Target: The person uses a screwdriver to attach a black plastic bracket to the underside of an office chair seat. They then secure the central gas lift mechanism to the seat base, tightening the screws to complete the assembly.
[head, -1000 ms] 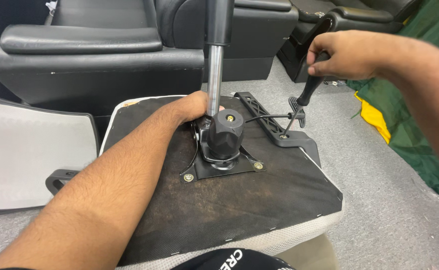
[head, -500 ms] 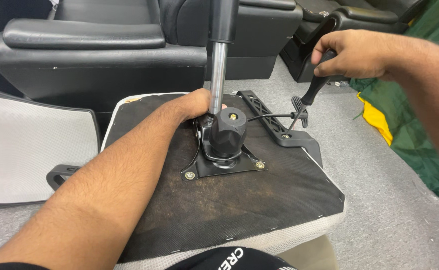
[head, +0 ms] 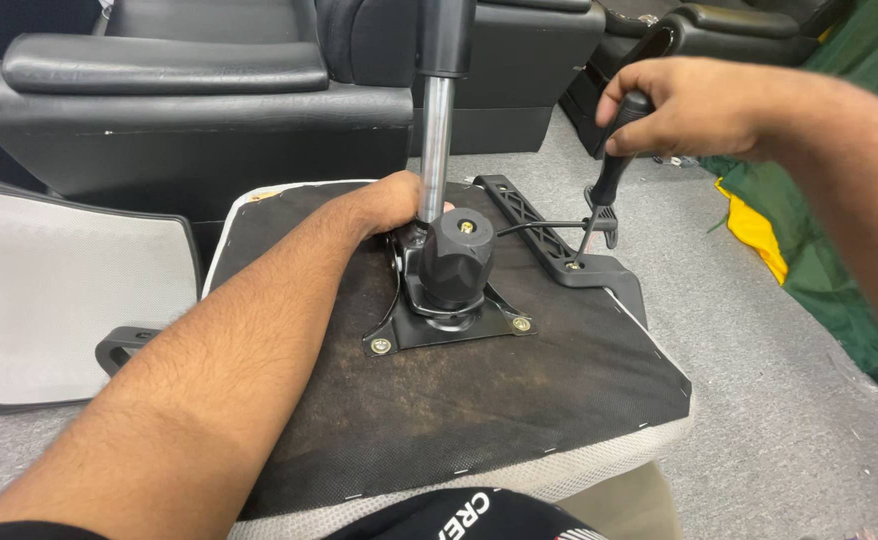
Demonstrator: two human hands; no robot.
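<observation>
Screwdriver [head: 607,180], black-handled, tilts in right hand [head: 694,105], tip on bracket [head: 559,240].

A black leather armchair [head: 189,110] stands behind on the grey carpet floor [head: 789,420]. A grey seat panel [head: 54,280] lies at left. Green and yellow cloth [head: 839,240] is heaped at right.
</observation>
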